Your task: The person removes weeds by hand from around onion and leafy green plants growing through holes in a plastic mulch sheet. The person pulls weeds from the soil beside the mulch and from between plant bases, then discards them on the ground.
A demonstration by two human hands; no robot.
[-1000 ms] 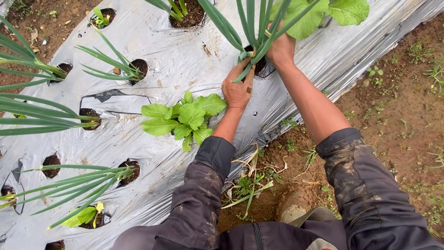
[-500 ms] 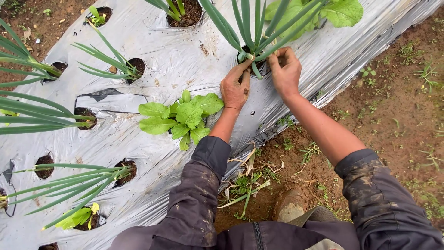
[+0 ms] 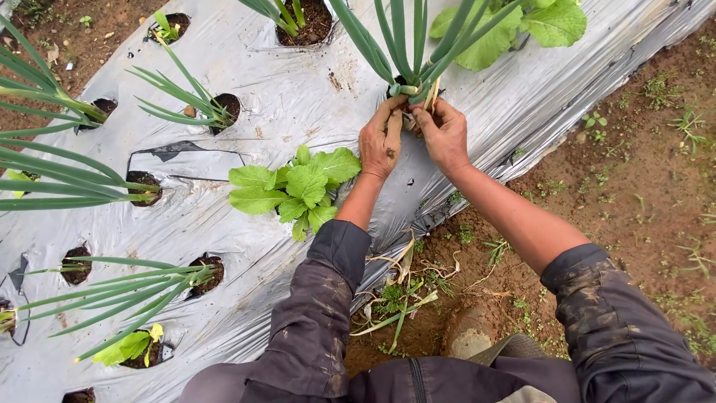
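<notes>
Silver plastic mulch [image 3: 283,89] covered the bed where you worked. Your left hand [image 3: 382,140] and right hand [image 3: 443,134] met at the base of the green onion clump [image 3: 409,88], fingers pinched around its pale lower stalks at the planting hole. A leafy green seedling [image 3: 298,188] sat just beside your left wrist.

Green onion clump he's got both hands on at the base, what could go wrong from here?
Both hands, left hand and right hand, grip the base of the onion clump at its hole in the plastic mulch. Pulling hard might snap the stalks above the roots. The sheet around the hole could tear or lift. An elbow might also crush the leafy plant just beside the left forearm.
</notes>
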